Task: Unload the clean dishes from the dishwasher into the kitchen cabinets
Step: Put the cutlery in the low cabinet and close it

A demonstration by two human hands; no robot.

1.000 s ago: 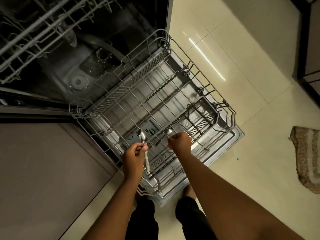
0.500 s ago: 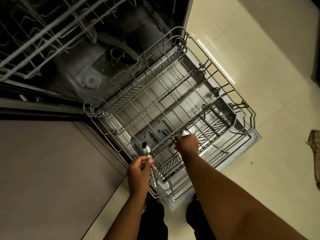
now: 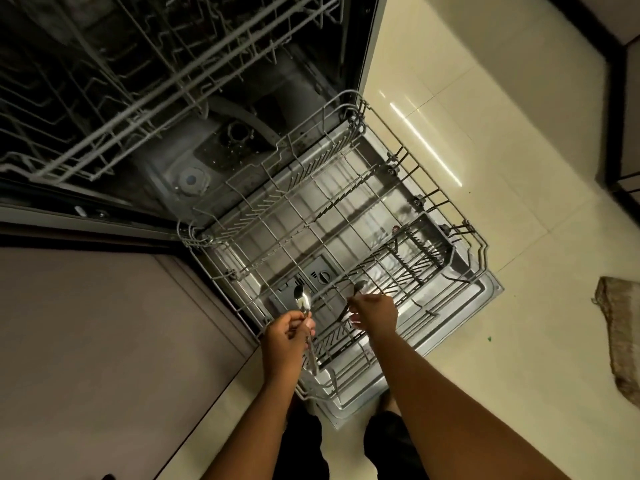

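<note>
Both hands hold cutlery over the lower rack [image 3: 346, 209], as before.
Left hand [image 3: 285, 341] pinches a spoon [image 3: 302, 301]; right hand [image 3: 375, 315] grips a second utensil [image 3: 358, 287], mostly hidden, type unclear.

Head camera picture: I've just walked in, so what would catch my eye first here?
Most striking is the pulled-out lower rack of the open dishwasher, in the middle of the view over the lowered door, with almost nothing left in it. At its near edge the left hand holds a shiny spoon bowl-up, while the right hand grips a second piece of cutlery just above the wires. A woven mat lies on the pale floor tiles at far right.
</note>
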